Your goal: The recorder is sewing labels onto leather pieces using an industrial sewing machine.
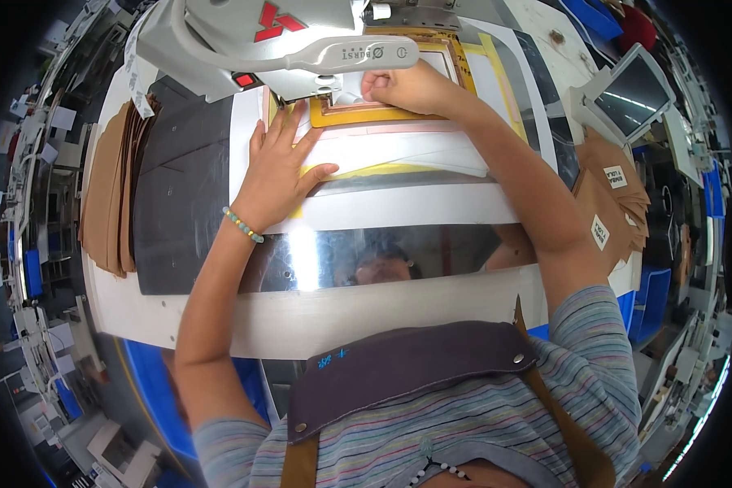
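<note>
My left hand (pixel 278 167) lies flat with spread fingers on white sheets, its fingertips at the left side of a yellow frame (pixel 382 116). A beaded bracelet circles that wrist. Inside the frame, my right hand (pixel 415 88) has its fingers curled together over a pale whitish piece (pixel 347 95); what the fingertips grip, if anything, is hidden. The frame rests on layered white sheets (pixel 407 152) with yellow strips. Above it looms the grey-white head of an industrial sewing machine (pixel 220 57), its needle area hidden behind a white lamp arm (pixel 350 54).
A stack of brown pieces (pixel 110 195) stands at the left on a dark plate (pixel 179 195). More brown pieces with white labels (pixel 610 191) lie at the right, below a tilted screen (pixel 630 93). A shiny metal strip (pixel 333 259) crosses the table's near part.
</note>
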`<state>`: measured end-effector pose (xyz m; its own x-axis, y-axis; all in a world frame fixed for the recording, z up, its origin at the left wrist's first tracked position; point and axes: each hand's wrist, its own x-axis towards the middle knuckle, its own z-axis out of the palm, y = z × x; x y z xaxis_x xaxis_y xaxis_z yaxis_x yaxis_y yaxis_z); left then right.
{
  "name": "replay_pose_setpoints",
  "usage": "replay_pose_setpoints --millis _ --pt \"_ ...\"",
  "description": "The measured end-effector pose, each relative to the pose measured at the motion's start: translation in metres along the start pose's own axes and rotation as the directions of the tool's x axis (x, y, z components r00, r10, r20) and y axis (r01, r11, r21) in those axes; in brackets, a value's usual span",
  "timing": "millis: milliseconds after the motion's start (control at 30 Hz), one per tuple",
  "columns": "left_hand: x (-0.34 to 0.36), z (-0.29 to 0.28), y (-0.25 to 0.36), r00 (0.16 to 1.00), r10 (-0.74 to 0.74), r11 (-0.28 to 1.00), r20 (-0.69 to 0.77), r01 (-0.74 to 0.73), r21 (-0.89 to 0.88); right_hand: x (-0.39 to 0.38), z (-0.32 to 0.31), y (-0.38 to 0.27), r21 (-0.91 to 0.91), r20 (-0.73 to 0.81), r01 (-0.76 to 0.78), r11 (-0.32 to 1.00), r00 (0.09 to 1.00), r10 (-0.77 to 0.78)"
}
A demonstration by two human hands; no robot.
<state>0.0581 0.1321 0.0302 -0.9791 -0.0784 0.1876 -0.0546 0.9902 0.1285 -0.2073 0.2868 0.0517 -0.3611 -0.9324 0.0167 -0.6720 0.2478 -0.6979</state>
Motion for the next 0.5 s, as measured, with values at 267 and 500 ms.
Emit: replay_pose_setpoints --millis 267,500 --pt "0.008 0.005 0.002 0.999 -0.030 0.999 0.017 0.030 0.016 0.000 0.000 0.001 -0.331 -0.358 -0.009 0.944 0.926 -0.117" --pt "0.008 0.003 0.002 0.999 -0.035 0.999 0.021 0.035 0.026 0.004 -0.007 0.008 -0.012 0.062 0.168 0.986 0.984 -0.167"
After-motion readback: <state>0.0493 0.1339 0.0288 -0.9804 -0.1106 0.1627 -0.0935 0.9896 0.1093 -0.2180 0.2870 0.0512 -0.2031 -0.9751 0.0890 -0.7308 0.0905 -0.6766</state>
